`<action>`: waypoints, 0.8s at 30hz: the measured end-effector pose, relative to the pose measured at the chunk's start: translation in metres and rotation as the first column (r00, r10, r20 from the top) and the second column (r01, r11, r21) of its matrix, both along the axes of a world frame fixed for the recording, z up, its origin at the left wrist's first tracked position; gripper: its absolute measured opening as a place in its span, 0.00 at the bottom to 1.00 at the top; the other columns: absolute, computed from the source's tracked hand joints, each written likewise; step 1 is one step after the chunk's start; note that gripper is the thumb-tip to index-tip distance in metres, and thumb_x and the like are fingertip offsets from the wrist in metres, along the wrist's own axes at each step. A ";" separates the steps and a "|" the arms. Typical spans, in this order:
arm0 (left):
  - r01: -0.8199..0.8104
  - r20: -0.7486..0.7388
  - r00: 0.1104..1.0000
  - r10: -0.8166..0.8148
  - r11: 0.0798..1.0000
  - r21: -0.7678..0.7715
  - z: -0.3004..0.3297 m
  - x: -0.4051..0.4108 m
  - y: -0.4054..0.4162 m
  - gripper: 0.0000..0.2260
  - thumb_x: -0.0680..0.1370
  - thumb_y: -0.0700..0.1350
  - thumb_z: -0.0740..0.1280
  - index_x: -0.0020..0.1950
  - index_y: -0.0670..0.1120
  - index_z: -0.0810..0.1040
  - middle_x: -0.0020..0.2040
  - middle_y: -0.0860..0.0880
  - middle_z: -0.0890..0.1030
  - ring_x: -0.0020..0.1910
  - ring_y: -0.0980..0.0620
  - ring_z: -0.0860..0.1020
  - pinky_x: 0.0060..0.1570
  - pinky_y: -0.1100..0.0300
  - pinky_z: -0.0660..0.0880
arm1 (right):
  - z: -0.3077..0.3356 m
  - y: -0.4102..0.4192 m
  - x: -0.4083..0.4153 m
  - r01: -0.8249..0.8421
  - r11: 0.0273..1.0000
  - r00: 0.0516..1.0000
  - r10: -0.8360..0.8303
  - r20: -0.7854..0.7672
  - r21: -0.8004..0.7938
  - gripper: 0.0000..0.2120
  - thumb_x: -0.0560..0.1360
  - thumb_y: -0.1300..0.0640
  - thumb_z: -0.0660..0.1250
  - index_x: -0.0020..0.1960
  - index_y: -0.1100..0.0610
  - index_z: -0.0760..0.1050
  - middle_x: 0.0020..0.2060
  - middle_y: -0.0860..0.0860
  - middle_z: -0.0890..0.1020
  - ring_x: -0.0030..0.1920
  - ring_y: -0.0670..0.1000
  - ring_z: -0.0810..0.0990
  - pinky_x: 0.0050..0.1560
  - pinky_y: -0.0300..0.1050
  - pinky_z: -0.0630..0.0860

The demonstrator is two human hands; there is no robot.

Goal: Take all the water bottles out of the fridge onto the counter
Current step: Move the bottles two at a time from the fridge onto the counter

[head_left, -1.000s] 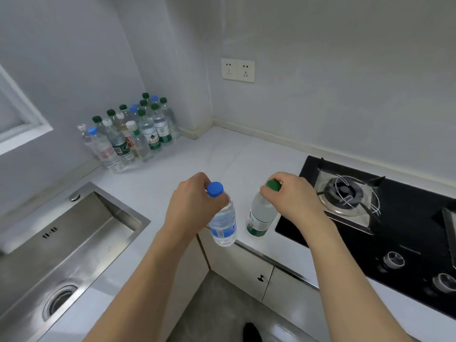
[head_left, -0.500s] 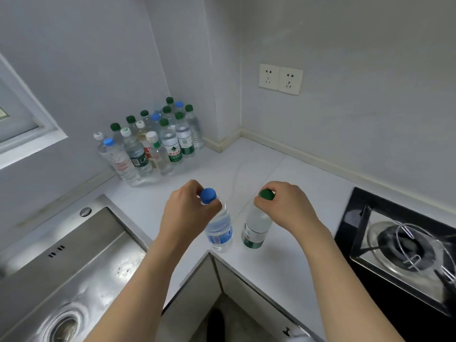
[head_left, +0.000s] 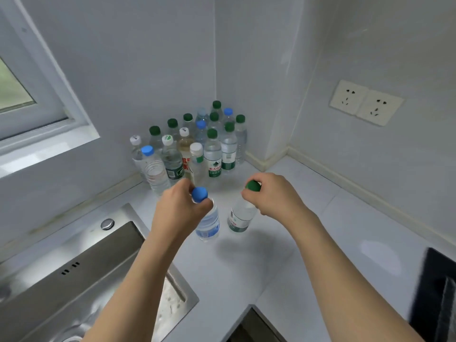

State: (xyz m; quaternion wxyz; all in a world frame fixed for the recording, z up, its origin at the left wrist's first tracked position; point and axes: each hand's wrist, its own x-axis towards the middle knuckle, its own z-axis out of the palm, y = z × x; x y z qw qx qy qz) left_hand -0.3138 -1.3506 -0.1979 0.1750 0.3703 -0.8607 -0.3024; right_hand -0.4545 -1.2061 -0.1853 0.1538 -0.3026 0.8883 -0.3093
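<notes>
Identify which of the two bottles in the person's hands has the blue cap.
The bottle in the left hand, the blue-capped bottle, nearer the sink. The other held bottle, in the right hand, has a green cap and a green label.

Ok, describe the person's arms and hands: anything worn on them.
Both arms are bare from as far up as the view shows down to the fingers. No sleeve, glove, watch, ring or bracelet shows on the left hand or the right hand. The nails that show are short. There are no markings, bandages or cables on either forearm.
</notes>
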 end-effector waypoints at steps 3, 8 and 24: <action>-0.044 -0.003 0.999 0.044 0.999 0.016 -0.005 -0.006 -0.040 0.09 0.71 0.49 0.71 0.45 0.47 0.75 0.42 0.51 0.79 0.41 0.48 0.77 0.39 0.53 0.74 | -0.004 -0.052 -0.012 -0.058 0.998 0.998 0.058 -0.020 0.017 0.06 0.71 0.49 0.67 0.45 0.50 0.77 0.36 0.48 0.79 0.34 0.51 0.77 0.38 0.47 0.77; -0.075 0.000 0.997 0.075 0.997 0.027 -0.017 -0.019 -0.092 0.08 0.71 0.48 0.71 0.44 0.47 0.74 0.42 0.51 0.80 0.42 0.48 0.77 0.40 0.53 0.75 | -0.010 -0.126 -0.026 -0.160 0.986 0.985 0.163 -0.061 0.057 0.07 0.72 0.49 0.66 0.46 0.50 0.78 0.39 0.48 0.80 0.38 0.51 0.78 0.39 0.48 0.78; -0.079 0.036 0.996 0.076 0.993 0.090 -0.051 -0.040 -0.185 0.08 0.73 0.48 0.69 0.48 0.47 0.74 0.44 0.51 0.80 0.41 0.48 0.77 0.43 0.50 0.76 | -0.045 -0.251 -0.047 -0.292 0.928 0.939 0.324 -0.111 0.233 0.12 0.76 0.50 0.64 0.59 0.49 0.74 0.50 0.51 0.79 0.50 0.55 0.77 0.50 0.51 0.77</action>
